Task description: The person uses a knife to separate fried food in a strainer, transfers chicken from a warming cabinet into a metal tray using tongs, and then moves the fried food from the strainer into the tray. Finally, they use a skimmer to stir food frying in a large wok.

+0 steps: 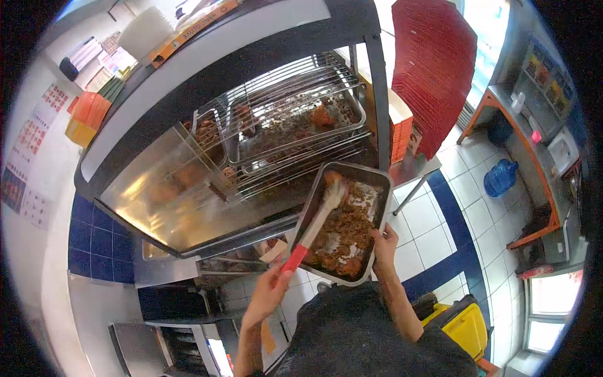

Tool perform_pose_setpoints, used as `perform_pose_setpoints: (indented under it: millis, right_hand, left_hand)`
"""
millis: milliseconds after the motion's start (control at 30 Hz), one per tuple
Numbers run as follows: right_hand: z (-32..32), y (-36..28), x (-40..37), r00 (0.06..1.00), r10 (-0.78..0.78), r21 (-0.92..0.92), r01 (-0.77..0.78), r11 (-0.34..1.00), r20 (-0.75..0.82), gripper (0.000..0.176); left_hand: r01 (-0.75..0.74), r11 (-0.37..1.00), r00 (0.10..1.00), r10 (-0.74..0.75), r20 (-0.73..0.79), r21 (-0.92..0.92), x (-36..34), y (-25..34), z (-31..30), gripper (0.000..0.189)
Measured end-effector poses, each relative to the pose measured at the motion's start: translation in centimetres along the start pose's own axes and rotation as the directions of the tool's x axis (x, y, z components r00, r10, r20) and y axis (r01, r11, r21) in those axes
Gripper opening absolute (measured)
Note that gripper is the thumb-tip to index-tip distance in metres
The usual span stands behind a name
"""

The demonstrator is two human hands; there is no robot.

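In the head view, my right hand (pixel 384 251) grips the right rim of a dark rectangular tray (pixel 387 191), tilted in front of my body. Brown fried pieces and crumbs (pixel 347 227) cover much of its bottom. My left hand (pixel 269 292) is wrapped round the red handle of a pair of tongs (pixel 320 223). Their pale jaws reach over the tray to a fried piece (pixel 333 178) near its far end. Just beyond stands a heated display cabinet (pixel 383 107), its wire racks (pixel 282 88) showing.
Inside the cabinet, a large metal tray (pixel 361 119) bears crumbs and a few fried pieces. A red stack (pixel 433 69) rises behind the cabinet's right side. A blue water bottle (pixel 500 178) lies on the tiled floor, and a yellow bin (pixel 465 330) stands at lower right.
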State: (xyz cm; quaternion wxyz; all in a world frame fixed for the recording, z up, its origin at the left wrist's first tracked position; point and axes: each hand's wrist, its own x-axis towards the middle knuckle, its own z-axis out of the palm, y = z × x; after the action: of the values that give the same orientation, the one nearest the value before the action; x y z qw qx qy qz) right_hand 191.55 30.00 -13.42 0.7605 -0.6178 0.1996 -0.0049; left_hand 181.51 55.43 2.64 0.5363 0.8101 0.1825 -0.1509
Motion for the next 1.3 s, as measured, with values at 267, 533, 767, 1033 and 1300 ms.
perform_pose_setpoints:
  millis: [267, 533, 767, 1033, 1300]
  right_hand:
    - [-0.7, -1.3, 0.6, 0.998, -0.062, -0.026, 0.062, 0.998, -0.011, 0.033]
    - [-2.6, -3.3, 0.5, 0.994, 0.058, 0.012, -0.057, 0.998, -0.096, 0.036]
    - [-2.4, -2.4, 2.6, 0.995, -0.1, -0.14, 0.096, 0.986, -0.028, 0.035]
    - [0.5, -4.2, 1.7, 0.998, -0.061, -0.061, 0.06, 0.996, -0.017, 0.025]
    - [0.8, -4.5, 1.8, 0.995, -0.03, 0.031, 0.034, 0.999, -0.098, 0.02]
  left_hand:
    - [-0.017, 0.926, 0.999, 0.0, -0.045, -0.376, 8.6, 5.7, -4.2, 0.044]
    - [0.006, 0.987, 0.995, -0.021, -0.093, -0.16, 7.0, 5.5, -3.9, 0.041]
    - [-0.143, 0.681, 0.99, 0.105, 0.097, 0.719, -1.8, 7.6, -4.2, 0.047]
    - [-0.2, 0.376, 0.979, 0.106, 0.173, 0.905, -2.5, 9.0, -3.4, 0.042]
    - [-0.186, 0.727, 0.98, 0.094, 0.173, 0.661, -0.8, 6.0, -5.2, 0.04]
